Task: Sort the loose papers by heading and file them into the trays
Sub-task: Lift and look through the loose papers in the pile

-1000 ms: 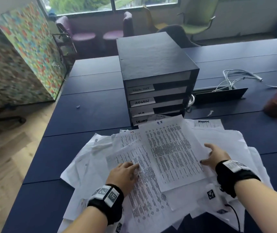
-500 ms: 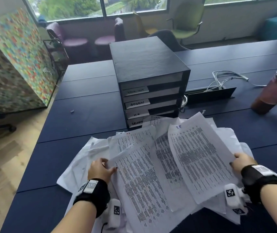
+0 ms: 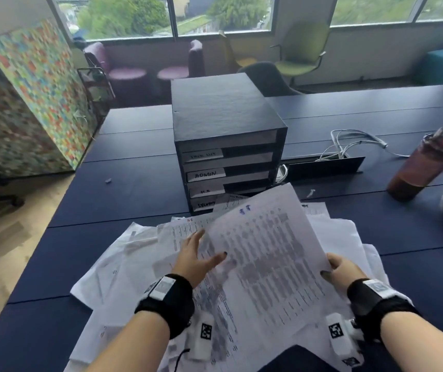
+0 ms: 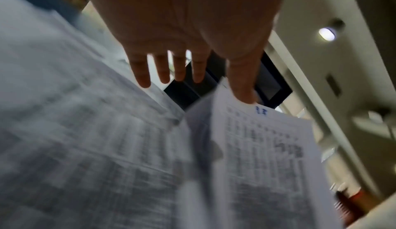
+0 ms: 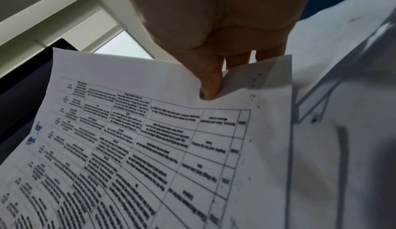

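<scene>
Held sheet: I see a white printed table sheet with a blue handwritten heading, raised over the paper pile, in front of the trays.
Right hand: pinches its right edge.
Left hand: fingers spread straight, thumb on the sheet's left edge.
Pile: loose white papers on the dark blue desk.
Trays: black labelled stack just behind the pile.

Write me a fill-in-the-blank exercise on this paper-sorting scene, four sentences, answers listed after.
1. The lifted sheet is pinched at its edge by the ____ hand.
2. The left hand has its fingers ____, no grip on anything.
3. The second label from the top on the tray unit reads ____.
4. The drink cup carries a ____ straw.

Answers: right; spread; ADMIN; red
</scene>
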Available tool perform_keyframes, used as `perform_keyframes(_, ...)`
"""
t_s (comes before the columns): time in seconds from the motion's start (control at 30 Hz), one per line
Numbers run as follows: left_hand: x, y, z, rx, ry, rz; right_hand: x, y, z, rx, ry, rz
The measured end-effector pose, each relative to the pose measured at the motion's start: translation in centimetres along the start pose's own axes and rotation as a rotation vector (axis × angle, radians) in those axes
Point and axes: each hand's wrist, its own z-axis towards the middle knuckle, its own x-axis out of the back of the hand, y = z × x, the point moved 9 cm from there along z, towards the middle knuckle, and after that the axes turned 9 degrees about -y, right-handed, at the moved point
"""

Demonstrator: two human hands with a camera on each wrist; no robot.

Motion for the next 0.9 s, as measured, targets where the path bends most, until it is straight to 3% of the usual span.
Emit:
perform_keyframes(0.1,-0.8,1.9,0.3,-0.018,0.051,-0.241,-0.9,-1.2,0.0,0.048,-0.055,0.027)
perform_keyframes(0.27,1.9,3.4,0.3,-0.116,0.357,-0.426,-0.7,-2.1,0.3,0.078,-0.047,0.134)
perform_keyframes(0.37,1.6,3.7,0.2,-0.160,0.295,-0.570,0.1,-3.5,0.1,0.130,-0.063,0.261)
perform_keyframes(0.47,1.4,2.3,0.8,-0.129,0.264,-0.768,-0.2,-5.2,0.2,0.193,-0.168,0.376)
perform_keyframes(0.63,1.9,3.5,0.3,-0.159,0.245,-0.865,-2.0,-8.0,-0.3,0.175,-0.252,0.311)
perform_keyframes(0.7,2.9,1.6,0.7,-0.068,0.323,-0.780,-2.4,-8.0,0.6,0.170,-0.228,0.273)
perform_keyframes(0.83,6.5,-5.4,0.5,0.326,0.508,-0.287,-2.4,-4.7,3.3,0.049,-0.139,0.081)
perform_keyframes(0.9,7.8,-8.5,-0.7,0.481,0.550,-0.196,-2.0,-2.1,4.4,-0.031,-0.094,0.031)
